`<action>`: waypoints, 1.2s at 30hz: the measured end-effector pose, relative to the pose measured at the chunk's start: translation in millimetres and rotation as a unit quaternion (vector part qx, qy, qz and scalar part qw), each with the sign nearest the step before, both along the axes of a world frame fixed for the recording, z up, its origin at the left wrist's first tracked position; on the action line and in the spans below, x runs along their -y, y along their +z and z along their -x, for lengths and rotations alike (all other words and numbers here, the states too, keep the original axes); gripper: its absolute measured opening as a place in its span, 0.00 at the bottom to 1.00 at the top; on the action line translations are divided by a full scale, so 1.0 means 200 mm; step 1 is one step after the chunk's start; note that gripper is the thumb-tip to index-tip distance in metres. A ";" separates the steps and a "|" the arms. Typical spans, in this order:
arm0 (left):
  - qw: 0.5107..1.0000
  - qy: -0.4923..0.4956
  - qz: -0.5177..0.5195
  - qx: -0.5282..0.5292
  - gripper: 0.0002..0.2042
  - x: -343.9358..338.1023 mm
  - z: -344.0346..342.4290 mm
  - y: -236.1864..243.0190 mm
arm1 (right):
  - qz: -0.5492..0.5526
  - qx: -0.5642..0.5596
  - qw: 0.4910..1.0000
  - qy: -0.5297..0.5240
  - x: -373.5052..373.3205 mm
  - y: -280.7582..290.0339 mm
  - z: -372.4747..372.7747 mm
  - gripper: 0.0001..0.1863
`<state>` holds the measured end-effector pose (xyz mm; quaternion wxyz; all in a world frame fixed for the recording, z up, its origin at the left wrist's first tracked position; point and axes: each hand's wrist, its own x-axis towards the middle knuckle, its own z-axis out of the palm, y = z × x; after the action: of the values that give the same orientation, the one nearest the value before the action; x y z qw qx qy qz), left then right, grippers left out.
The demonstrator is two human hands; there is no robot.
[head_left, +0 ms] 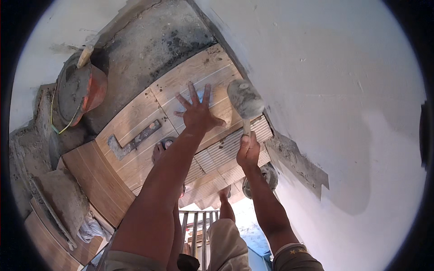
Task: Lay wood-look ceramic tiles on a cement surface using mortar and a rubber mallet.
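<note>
Metal square [140, 137] on wood-grain tiles [135, 115]

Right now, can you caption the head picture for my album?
Left grip spread open over wood-look tiles, right grip holding a mallet.

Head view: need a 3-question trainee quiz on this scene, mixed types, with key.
1. Multiple choice: what does the right hand hold?
A) a brush
B) a mallet
C) a saw

2. True or false: the left hand is closed in a fist.

3. Fill the gap: the flat tool lying on the wood-look tiles is shaped like the letter ____.

Key: 1. B. 2. False; its fingers are spread. 3. L.
</note>
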<state>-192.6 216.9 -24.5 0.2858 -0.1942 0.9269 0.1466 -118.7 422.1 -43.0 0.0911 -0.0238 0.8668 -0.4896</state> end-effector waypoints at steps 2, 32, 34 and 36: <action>1.000 0.002 -0.009 -0.007 0.71 -0.01 0.00 0.00 | -0.117 0.017 0.993 0.018 -0.02 -0.07 0.03 0.18; 0.999 0.020 -0.027 -0.041 0.71 0.00 -0.02 -0.03 | -0.144 -0.012 0.989 0.031 -0.03 -0.13 0.28 0.21; 0.998 0.033 -0.032 -0.033 0.71 0.00 -0.02 -0.03 | -0.180 0.017 0.982 0.055 -0.01 -0.16 0.29 0.21; 0.998 0.040 -0.027 -0.039 0.71 0.04 -0.03 -0.04 | -0.104 0.006 0.994 0.045 0.09 0.01 0.27 0.23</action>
<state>-187.4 208.1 -32.9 0.2483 -0.2170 0.9247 0.1901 -173.1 403.4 -41.0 0.1205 -0.0503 0.9104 -0.3925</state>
